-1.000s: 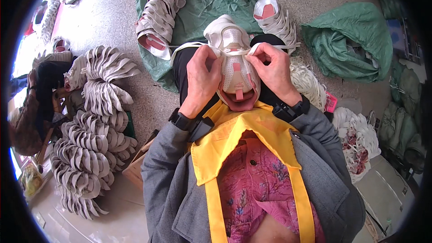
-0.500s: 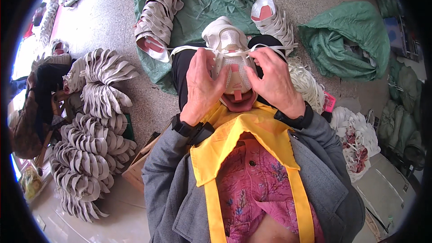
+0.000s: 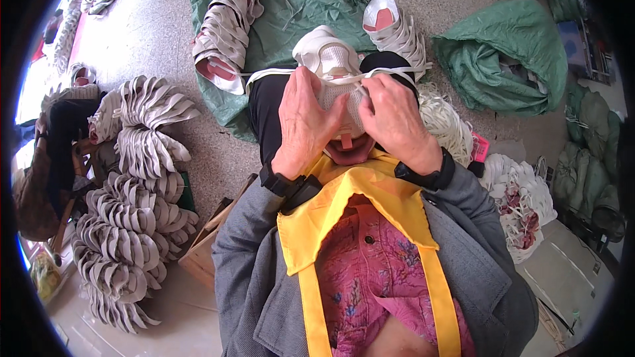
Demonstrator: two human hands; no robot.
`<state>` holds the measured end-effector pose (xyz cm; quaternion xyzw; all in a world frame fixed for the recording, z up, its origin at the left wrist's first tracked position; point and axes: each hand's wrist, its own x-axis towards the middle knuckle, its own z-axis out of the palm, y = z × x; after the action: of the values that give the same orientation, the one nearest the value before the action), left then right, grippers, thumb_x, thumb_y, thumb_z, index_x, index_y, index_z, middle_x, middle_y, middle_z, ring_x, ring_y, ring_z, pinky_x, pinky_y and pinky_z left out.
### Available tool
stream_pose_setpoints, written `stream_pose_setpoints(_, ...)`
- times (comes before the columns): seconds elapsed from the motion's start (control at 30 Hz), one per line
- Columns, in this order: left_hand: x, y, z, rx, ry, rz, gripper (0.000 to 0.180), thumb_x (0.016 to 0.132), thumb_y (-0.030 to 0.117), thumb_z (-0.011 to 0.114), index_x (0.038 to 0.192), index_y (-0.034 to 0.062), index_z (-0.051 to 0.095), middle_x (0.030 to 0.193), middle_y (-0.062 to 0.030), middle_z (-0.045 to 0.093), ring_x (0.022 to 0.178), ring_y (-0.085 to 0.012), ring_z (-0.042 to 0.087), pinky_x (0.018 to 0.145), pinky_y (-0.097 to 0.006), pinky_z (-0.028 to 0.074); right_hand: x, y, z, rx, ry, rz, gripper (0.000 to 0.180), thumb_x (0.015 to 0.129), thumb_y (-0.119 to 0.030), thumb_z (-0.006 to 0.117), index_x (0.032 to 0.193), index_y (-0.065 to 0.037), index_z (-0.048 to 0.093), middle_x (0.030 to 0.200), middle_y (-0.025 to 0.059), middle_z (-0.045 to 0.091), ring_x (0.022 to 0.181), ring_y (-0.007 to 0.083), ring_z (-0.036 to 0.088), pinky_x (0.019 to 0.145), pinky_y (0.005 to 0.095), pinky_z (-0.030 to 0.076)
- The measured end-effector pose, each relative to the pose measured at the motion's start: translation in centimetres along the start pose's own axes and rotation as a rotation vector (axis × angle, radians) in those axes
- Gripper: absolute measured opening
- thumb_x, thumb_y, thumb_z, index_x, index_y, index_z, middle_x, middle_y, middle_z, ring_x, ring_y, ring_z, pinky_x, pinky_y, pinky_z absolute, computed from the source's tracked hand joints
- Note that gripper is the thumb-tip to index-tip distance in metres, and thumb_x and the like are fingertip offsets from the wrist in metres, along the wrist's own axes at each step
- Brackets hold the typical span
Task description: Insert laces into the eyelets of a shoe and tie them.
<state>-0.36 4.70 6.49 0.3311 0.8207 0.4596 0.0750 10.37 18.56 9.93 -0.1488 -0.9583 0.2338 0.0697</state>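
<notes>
A white mesh shoe upper (image 3: 324, 46) with a pink tag on its tongue rests in my lap, between my knees. A white shoelace (image 3: 268, 74) crosses the upper, and its two loose ends trail out over my knees to left and right. My left hand (image 3: 303, 119) is closed around the left side of the upper, its thumb lying over the tongue. On the other side, my right hand (image 3: 400, 119) pinches the lace near the right row of eyelets. The fingertips and the eyelets under them are partly hidden.
Stacked white uppers (image 3: 228, 26) lie on a green sheet (image 3: 284, 6), with another stack (image 3: 397, 33) to its right. A green sack (image 3: 503, 53) and bundles of white laces (image 3: 443, 119) are at the right. Rows of grey-white uppers (image 3: 132, 225) fill the left, beside a wooden box (image 3: 215, 241).
My left hand has come further over the upper, covering more of it. My right thumb has risen from the tongue toward the lace, and the fingers have drawn together in a pinch.
</notes>
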Motion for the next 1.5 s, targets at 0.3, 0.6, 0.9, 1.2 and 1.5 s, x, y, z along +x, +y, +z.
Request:
stream_pose_setpoints(0.3,0.3,-0.3,0.8,0.018,0.023,0.002,0.046,0.073,0.017,0.084,0.094,0.0025,0.045,0.083,-0.0144,0.049,0.076,-0.0348,0.054,0.068,-0.042,0.046,0.1,1.3,1.3,0.091,0.194,-0.045,0.009,0.082,-0.003,0.064,0.09,-0.001,0.06,0.088,0.0158,0.062,0.085,0.0373,0.064,0.073,0.0461,0.053)
stream_pose_setpoints(0.6,-0.7,-1.6,0.4,-0.063,0.043,0.123,0.053,0.077,0.019,0.079,0.117,-0.0011,0.052,0.105,-0.0218,0.056,0.097,-0.043,0.057,0.082,-0.048,0.05,-1.1,2.6,0.7,0.445,0.186,0.073,0.008,0.088,-0.003,0.071,0.09,0.001,0.065,0.08,0.0126,0.062,0.071,0.0241,0.065,0.065,0.0355,0.051)
stream_pose_setpoints(0.9,-4.5,-4.1,-4.6,0.062,0.145,0.036,0.03,0.085,0.008,0.076,0.1,0.0016,0.05,0.087,-0.0117,0.047,0.075,-0.0286,0.05,0.065,-0.037,0.044,-12.4,20.1,6.2,0.362,0.128,0.462,0.009,0.096,-0.006,0.059,0.098,0.002,0.063,0.084,0.0151,0.066,0.078,0.0282,0.064,0.072,0.0394,0.05)
stream_pose_setpoints(1.2,-5.3,-3.4,-5.6,0.215,0.074,-0.043,0.035,0.084,0.006,0.074,0.107,0.0011,0.048,0.106,-0.0179,0.046,0.099,-0.0374,0.049,0.085,-0.043,0.045,-22.0,23.8,9.9,0.382,-0.396,0.34,0.022,0.089,-0.007,0.061,0.107,0.001,0.069,0.098,0.0248,0.07,0.095,0.0456,0.066,0.083,0.0488,0.052)
stream_pose_setpoints(1.5,-2.7,-2.4,-4.2,0.258,0.071,0.047,0.042,0.077,0.006,0.077,0.108,0.0031,0.05,0.12,-0.0182,0.047,0.109,-0.0398,0.047,0.094,-0.047,0.041,-16.0,19.4,2.5,0.407,-0.688,0.462,0.033,0.082,-0.013,0.067,0.112,0.003,0.069,0.115,0.0299,0.068,0.113,0.0463,0.063,0.094,0.0481,0.051)
